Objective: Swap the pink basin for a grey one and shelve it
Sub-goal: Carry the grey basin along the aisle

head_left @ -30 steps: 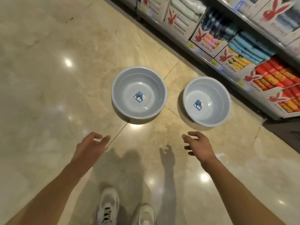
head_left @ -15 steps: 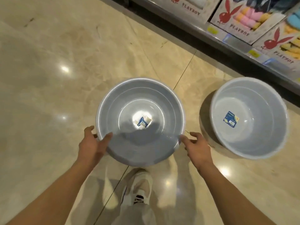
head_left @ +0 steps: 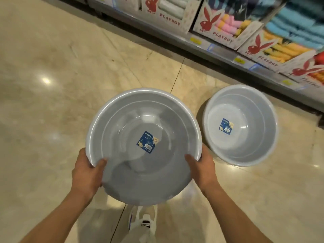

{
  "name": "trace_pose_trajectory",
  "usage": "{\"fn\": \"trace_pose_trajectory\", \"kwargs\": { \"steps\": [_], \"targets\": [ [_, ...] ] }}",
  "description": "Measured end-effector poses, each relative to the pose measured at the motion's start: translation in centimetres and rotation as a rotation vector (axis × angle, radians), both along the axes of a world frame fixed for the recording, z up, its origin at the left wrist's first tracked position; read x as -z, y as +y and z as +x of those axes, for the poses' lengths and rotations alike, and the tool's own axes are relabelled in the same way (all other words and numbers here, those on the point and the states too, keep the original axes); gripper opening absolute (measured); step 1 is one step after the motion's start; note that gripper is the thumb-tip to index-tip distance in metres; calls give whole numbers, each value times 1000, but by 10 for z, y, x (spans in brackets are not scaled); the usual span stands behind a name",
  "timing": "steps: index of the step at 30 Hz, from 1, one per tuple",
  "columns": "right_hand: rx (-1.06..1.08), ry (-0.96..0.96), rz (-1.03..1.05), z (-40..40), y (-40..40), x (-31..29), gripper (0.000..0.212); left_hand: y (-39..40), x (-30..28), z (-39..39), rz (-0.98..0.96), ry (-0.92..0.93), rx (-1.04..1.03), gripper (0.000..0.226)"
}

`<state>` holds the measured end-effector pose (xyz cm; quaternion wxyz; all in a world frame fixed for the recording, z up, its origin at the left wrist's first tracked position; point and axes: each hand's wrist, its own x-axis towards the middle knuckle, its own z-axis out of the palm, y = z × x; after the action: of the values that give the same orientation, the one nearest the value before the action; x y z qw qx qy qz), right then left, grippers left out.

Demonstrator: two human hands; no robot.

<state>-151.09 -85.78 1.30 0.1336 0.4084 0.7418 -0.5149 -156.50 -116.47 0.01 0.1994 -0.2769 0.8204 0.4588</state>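
A large round grey basin (head_left: 122,120) with a blue label at its bottom is held above the floor in front of me. My left hand (head_left: 86,174) grips its near left rim, thumb inside the wall. My right hand (head_left: 201,170) grips the near right rim the same way. A second grey basin (head_left: 259,146), also labelled, rests on the floor to the right, apart from the held one. No pink basin is in view.
A low shop shelf (head_left: 228,53) runs along the top right, filled with boxes of rolled towels (head_left: 289,35). The floor is glossy beige tile (head_left: 52,111). My white shoe (head_left: 143,220) shows below the held basin.
Both hands reached down, closed on the left basin's rim and lifted it off the floor toward me. The right basin stayed where it was.
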Motion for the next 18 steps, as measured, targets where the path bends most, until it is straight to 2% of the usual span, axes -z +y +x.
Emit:
{"fn": "trace_pose_trajectory", "kwargs": {
  "steps": [5,9,13,18],
  "targets": [
    [174,11,41,8,70,-71,25,71,-59,-24,67,15,162,39],
    [241,6,144,23,138,-99,29,155,-77,-43,76,31,255,29],
    [278,-46,227,38,210,-96,23,240,-68,-57,18,60,447,29],
    [278,-118,305,46,278,-51,21,313,-22,-62,-46,76,577,33]
  ]
}}
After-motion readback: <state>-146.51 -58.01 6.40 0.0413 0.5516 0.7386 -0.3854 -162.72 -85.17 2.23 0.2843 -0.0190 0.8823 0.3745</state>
